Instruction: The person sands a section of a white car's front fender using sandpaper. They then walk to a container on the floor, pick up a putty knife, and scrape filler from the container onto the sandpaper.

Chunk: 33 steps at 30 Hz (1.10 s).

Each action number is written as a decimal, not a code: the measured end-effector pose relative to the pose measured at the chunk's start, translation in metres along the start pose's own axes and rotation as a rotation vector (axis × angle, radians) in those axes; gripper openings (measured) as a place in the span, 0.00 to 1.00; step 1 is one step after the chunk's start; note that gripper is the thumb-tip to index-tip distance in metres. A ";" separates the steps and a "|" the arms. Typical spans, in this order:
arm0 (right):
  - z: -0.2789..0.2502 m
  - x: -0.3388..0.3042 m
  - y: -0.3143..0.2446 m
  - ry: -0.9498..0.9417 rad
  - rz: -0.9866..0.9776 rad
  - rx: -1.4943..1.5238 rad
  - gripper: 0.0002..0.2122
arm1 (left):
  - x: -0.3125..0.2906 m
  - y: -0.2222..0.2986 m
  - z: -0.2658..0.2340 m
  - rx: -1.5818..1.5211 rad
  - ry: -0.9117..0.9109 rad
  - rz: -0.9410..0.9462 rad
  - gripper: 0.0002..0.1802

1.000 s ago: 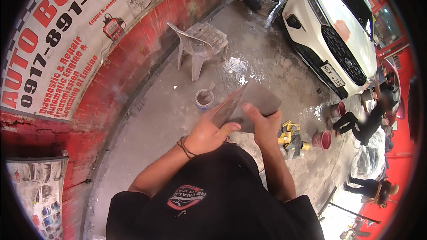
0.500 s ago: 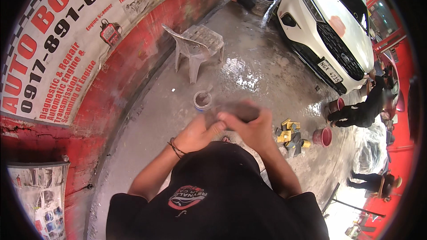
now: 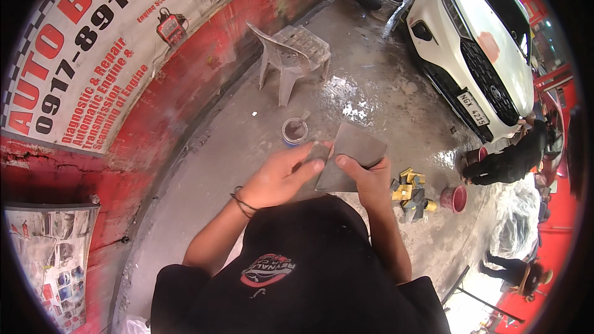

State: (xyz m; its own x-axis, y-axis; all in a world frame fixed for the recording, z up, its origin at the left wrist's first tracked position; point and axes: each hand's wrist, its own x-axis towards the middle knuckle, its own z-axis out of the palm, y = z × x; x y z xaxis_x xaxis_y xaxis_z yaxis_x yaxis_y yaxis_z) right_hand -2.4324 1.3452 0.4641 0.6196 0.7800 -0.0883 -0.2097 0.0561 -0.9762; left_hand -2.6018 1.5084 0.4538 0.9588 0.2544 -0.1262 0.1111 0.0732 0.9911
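In front of my chest, my right hand grips a dark grey sheet of sandpaper, its thumb lying on top. The sheet is creased or folded, with one part angled down toward my shirt. My left hand, a dark band at its wrist, pinches a small grey flat block between thumb and fingers. That block is close to the sheet's left edge; whether they touch I cannot tell. Just beyond my left hand, a small tub with grey contents and a stick-like tool in it stands on the floor.
A dirty plastic chair stands ahead by the red wall. Yellow and dark blocks lie piled beside a red bucket at right. People work around a white car on the wet floor; another person stands far right.
My hands, close together and blurred before, are now slightly apart. The sandpaper has come into clear view, opened out wider in my right hand. The whole view has shifted a little.
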 end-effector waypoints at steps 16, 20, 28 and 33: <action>0.011 0.021 -0.038 -0.034 -0.198 -0.334 0.10 | 0.006 0.001 0.031 0.410 0.208 0.219 0.30; 0.011 0.028 -0.019 0.014 -0.202 -0.264 0.12 | 0.009 -0.008 0.036 0.439 0.243 0.218 0.31; 0.011 0.024 0.066 0.008 0.303 0.048 0.17 | 0.006 -0.101 -0.016 -0.782 -0.074 -0.214 0.32; 0.000 0.005 0.068 -0.145 0.550 0.306 0.24 | 0.006 -0.199 -0.008 -0.800 -0.034 -0.123 0.27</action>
State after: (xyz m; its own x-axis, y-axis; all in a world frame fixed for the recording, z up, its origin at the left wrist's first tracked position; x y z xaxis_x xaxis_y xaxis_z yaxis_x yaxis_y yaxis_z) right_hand -2.4439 1.3529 0.3974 0.2562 0.8207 -0.5108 -0.6870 -0.2171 -0.6934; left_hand -2.6198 1.5029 0.2552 0.9608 0.1707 -0.2185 0.0083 0.7700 0.6380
